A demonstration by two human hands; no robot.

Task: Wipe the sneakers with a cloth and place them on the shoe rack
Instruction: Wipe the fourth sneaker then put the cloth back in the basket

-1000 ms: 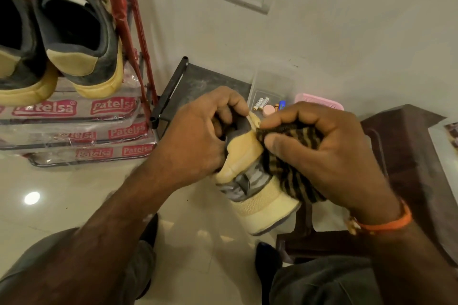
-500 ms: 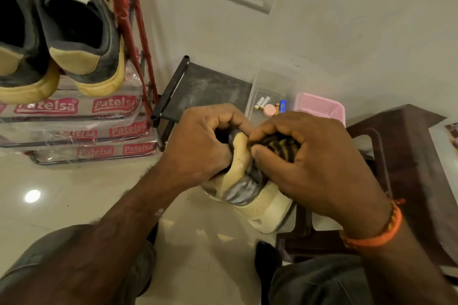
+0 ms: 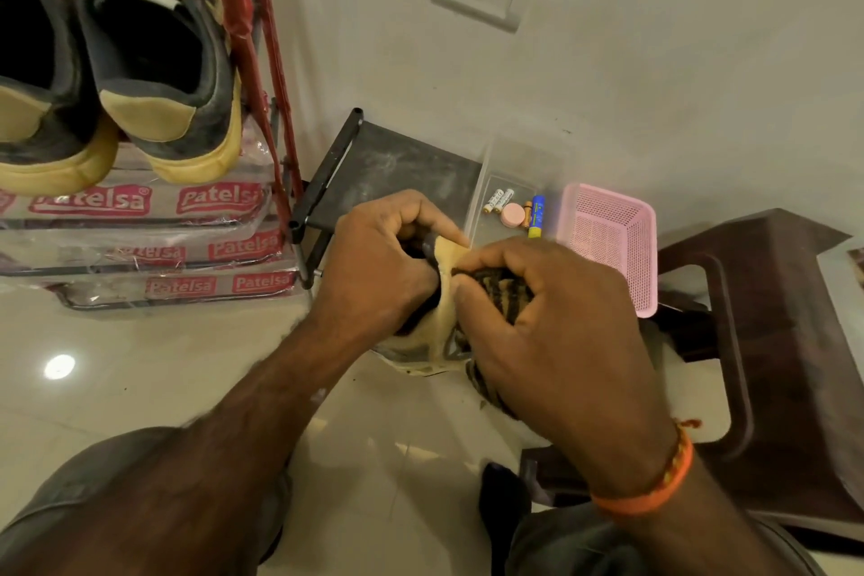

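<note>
Left hand [image 3: 378, 267] gripping sneaker [image 3: 444, 295], right hand [image 3: 551, 318] pressing cloth [image 3: 500, 290] against it

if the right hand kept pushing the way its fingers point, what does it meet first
Probably the sneaker itself: the right hand presses the striped cloth against its tan heel, fingers aimed toward the left hand gripping the other side. Depth is hard to judge.

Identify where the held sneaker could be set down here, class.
Free: pale floor tiles between the shoe rack and the person's knees; dusty dark stand beside the clear tray. Crowded: the rack's visible shelf, filled by two sneakers.
</note>
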